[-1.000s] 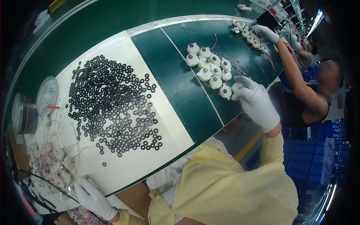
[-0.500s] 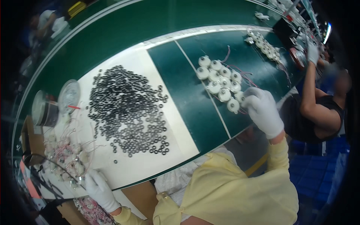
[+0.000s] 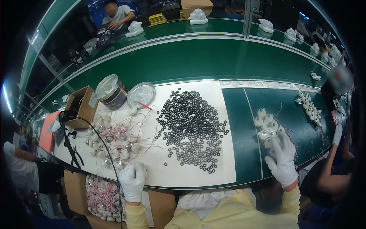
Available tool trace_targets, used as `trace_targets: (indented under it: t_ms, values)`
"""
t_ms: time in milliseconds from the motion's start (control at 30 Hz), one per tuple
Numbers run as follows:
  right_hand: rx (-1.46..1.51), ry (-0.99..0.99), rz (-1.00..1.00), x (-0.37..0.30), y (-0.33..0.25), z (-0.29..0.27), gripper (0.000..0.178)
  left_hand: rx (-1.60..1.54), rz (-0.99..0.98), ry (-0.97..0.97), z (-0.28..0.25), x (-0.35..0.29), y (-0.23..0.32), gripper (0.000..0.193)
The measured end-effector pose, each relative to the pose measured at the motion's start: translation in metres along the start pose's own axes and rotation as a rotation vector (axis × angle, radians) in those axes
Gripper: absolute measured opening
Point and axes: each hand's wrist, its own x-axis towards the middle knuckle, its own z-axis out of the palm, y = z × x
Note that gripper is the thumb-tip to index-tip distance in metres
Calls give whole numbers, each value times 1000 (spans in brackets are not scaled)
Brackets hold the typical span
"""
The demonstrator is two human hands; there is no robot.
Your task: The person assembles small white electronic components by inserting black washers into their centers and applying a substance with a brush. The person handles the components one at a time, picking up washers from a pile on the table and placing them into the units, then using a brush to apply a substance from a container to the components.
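My left hand (image 3: 132, 181), in a white glove, is closed at the near edge of a heap of small white motors (image 3: 110, 143) with pink wires. Its fingers curl together; whatever is in them is hidden. On the right, my gloved right hand (image 3: 284, 162) reaches over a cluster of round white motors (image 3: 265, 124) with dark centres, standing on the green surface. The fingers of that hand are apart, thumb out to the side, and they cover the near end of the cluster. Black rubber-like rings (image 3: 190, 122) lie spread on a white sheet between my hands.
Behind the heap stand an open tin (image 3: 114, 100), its round lid (image 3: 146, 91) with a red stick, and a cardboard box (image 3: 83, 108). Pliers (image 3: 73, 154) and a black cable lie at left. A green conveyor (image 3: 183, 61) runs behind. A co-worker's arm (image 3: 329, 168) is at right.
The view has swung to the left. My left hand's fingers, stretched out before, are now curled beside the wired motors. My right hand's fingers have spread over the motor cluster.
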Motion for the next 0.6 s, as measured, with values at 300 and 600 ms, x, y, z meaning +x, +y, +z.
trace_targets:
  t_ms: [300,600]
  values:
    - [781,315,-580,43,-154,31,45,-718,-51,1,-27,-6,95,42]
    - [1282,15,-799,66,-182,19,13,-694,303,-24,-18,12,151,42]
